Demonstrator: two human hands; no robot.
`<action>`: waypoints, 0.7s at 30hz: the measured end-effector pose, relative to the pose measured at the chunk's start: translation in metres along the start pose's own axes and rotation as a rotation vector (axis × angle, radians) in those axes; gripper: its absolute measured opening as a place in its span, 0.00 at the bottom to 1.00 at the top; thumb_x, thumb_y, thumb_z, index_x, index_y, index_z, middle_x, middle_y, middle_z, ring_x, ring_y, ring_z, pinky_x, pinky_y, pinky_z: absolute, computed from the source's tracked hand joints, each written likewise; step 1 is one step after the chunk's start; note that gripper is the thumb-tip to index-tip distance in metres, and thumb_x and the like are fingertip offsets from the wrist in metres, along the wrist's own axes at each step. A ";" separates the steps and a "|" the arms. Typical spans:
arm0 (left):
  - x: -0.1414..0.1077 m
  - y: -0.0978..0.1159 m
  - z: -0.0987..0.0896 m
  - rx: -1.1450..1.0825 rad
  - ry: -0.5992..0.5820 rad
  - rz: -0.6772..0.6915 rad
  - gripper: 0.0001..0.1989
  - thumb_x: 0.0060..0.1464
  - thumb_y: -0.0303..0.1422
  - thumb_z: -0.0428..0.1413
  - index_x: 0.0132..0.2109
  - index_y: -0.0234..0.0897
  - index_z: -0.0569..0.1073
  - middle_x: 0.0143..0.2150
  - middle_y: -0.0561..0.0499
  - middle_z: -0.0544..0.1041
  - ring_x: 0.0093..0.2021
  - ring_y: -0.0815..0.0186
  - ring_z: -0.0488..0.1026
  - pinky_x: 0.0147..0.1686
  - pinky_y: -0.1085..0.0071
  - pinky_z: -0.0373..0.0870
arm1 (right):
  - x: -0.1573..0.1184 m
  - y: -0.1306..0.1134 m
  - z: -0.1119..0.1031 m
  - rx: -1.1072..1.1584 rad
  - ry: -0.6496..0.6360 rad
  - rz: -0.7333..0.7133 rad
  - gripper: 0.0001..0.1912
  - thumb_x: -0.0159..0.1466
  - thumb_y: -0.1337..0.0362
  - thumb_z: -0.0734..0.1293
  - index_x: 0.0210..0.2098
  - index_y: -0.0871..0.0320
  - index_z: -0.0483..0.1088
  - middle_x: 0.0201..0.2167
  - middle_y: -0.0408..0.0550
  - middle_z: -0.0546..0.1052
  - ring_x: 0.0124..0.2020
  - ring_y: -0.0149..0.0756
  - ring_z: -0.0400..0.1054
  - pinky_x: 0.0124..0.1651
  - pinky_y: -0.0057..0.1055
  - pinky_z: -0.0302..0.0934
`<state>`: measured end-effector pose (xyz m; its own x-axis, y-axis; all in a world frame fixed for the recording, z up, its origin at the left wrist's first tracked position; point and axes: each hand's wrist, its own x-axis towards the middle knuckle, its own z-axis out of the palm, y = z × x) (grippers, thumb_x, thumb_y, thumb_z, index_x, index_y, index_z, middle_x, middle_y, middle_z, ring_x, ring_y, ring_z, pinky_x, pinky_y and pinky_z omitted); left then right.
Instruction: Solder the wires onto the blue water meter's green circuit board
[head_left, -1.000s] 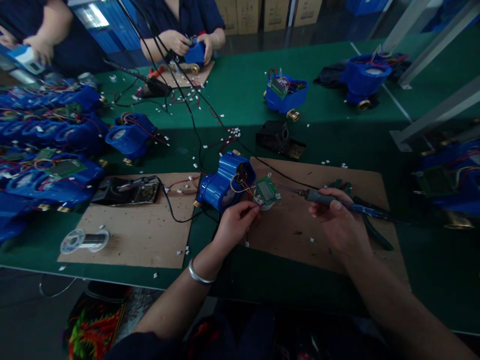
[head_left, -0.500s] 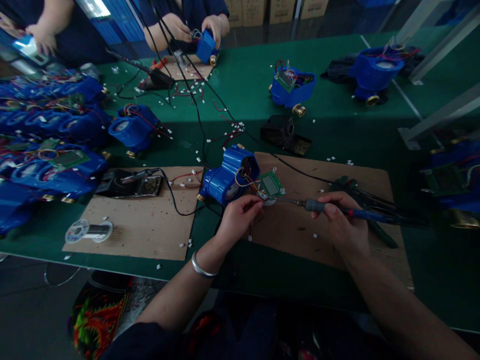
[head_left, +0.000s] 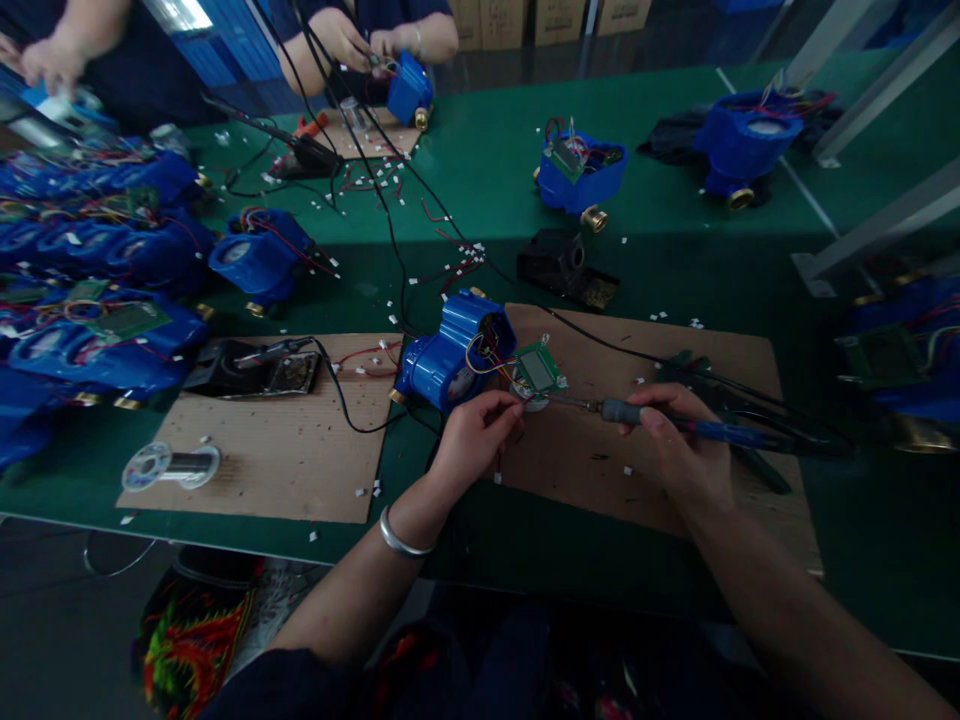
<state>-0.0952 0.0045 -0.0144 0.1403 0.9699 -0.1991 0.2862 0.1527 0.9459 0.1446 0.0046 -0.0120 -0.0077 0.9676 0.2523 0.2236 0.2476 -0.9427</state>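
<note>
My left hand (head_left: 480, 432) is closed, thumb and forefinger pinching a thin wire at the lower edge of a green circuit board (head_left: 537, 370) with a small display. Several coloured wires (head_left: 484, 355) link this board to an open blue water meter (head_left: 452, 350) lying tilted beside it. In my right hand (head_left: 682, 435) is a soldering iron (head_left: 622, 411), gripped like a pen. Its tip points left and reaches the board's lower edge; whether it touches is too small to tell. Below my left fingers hangs a small white connector (head_left: 498, 478).
Cardboard sheets (head_left: 300, 470) cover part of the green bench. On the left are a solder spool (head_left: 187, 466), an iron stand (head_left: 225, 368) and rows of blue meters (head_left: 127, 250). Dark-green-handled pliers (head_left: 761, 470) lie right. Black cables cross the bench. A co-worker's hands (head_left: 345, 40) handle another meter opposite.
The whole view has shifted slightly. My hands, the iron and the board keep nearly the same positions. Across the bench, the co-worker's hands have come closer together at their meter.
</note>
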 end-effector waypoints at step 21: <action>-0.003 0.005 0.003 0.036 0.023 0.003 0.11 0.58 0.38 0.50 0.37 0.35 0.71 0.30 0.52 0.76 0.17 0.77 0.66 0.19 0.79 0.61 | 0.000 0.002 0.000 0.060 0.041 0.045 0.07 0.61 0.59 0.64 0.36 0.55 0.71 0.23 0.42 0.72 0.26 0.34 0.68 0.30 0.33 0.60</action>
<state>-0.0909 0.0021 -0.0099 0.1196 0.9744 -0.1903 0.3199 0.1436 0.9365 0.1446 0.0049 -0.0138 0.0409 0.9753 0.2169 0.1637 0.2076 -0.9644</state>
